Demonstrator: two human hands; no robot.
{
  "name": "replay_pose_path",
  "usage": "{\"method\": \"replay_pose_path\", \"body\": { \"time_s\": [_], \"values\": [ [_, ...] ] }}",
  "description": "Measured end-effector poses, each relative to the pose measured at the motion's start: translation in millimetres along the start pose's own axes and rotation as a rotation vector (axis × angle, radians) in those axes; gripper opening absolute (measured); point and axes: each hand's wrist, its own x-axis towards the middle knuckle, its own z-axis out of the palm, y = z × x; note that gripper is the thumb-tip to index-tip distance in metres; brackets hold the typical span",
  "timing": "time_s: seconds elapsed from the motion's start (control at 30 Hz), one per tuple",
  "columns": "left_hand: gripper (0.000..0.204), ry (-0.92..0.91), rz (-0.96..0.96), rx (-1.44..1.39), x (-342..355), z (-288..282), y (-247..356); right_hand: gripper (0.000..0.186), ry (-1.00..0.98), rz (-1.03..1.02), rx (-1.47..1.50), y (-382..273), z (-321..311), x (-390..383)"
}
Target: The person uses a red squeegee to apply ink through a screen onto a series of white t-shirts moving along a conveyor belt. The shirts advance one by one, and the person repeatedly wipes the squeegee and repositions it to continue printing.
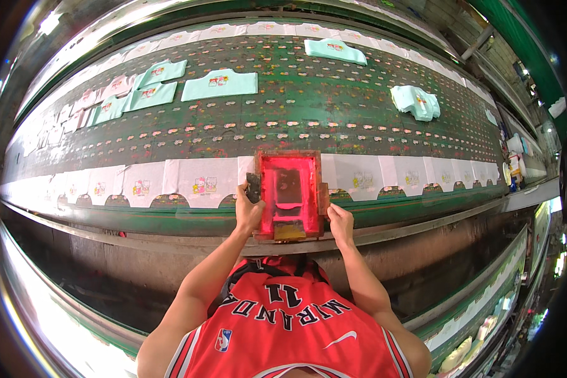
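A screen printing frame (321, 165) with bright pink ink around a dark mesh window lies over the row of white fabric pieces at the table's near edge. My left hand (248, 211) is closed on a dark grip at the frame's left side, thumb against the edge. On the other side, my right hand (341, 222) is closed at the brown block (324, 200) fixed to the frame. Left of the frame, a white fabric piece (201, 171) carries a printed cartoon design; another white piece (353, 165) shows a fainter print to its right. Whatever fabric is under the frame is mostly hidden.
Across the long green printing table (277, 94), stained with ink marks, lie mint fabric pieces (233, 90), a mint stack (416, 104) and another mint pile (335, 50). White pieces line the far edge. A metal rail (397, 236) runs along the near side.
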Motion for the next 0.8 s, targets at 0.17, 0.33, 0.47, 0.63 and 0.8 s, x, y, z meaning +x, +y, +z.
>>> {"method": "replay_pose_path", "body": {
  "time_s": [0.17,0.33,0.47,0.63,0.8],
  "values": [
    [0.078,0.005,0.012,0.047,3.7,1.9,-6.7,0.041,-0.032,-0.030,-0.025,2.9,-2.3,5.1],
    [0.077,0.012,0.011,0.075,3.5,0.9,6.4,0.041,-0.053,-0.077,-0.014,13.2,-5.3,10.4],
    [0.077,0.010,-0.004,0.095,1.7,1.6,9.7,0.041,-0.055,-0.075,0.017,18.9,-6.0,12.0],
    [0.076,0.025,0.041,0.129,4.0,3.3,0.9,0.039,-0.051,-0.062,0.058,16.6,-5.9,10.5],
    [0.076,0.016,0.021,0.147,1.8,5.6,6.9,0.036,-0.026,-0.051,0.120,8.9,-6.6,5.9]
  ]
}}
